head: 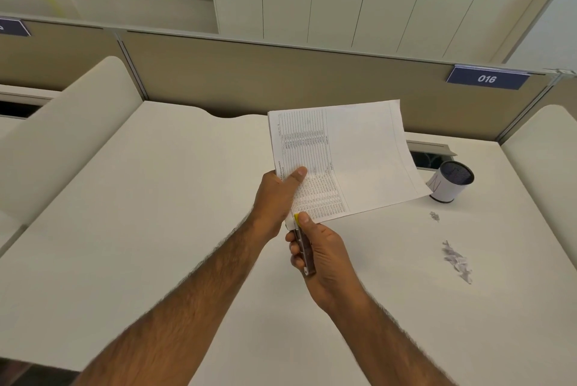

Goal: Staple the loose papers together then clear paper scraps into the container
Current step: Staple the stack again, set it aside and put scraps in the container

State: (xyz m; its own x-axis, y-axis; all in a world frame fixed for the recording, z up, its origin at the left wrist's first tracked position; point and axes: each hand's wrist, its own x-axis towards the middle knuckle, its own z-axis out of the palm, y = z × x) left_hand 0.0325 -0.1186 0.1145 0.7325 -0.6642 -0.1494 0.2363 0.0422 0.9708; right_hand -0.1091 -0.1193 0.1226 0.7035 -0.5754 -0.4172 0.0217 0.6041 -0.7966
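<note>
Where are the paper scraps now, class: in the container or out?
Out. The paper scraps lie on the desk, apart from the container.

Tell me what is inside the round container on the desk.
Only dark mesh shows inside the container; its bottom is hidden behind the near wall. Paper scraps lie outside, on the desk.

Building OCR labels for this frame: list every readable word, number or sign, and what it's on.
"016": blue sign on the partition.
Second blue sign, far left: cut off, unreadable.
Printed table on the papers: too small to read.
Marks on the container: unclear.
</note>
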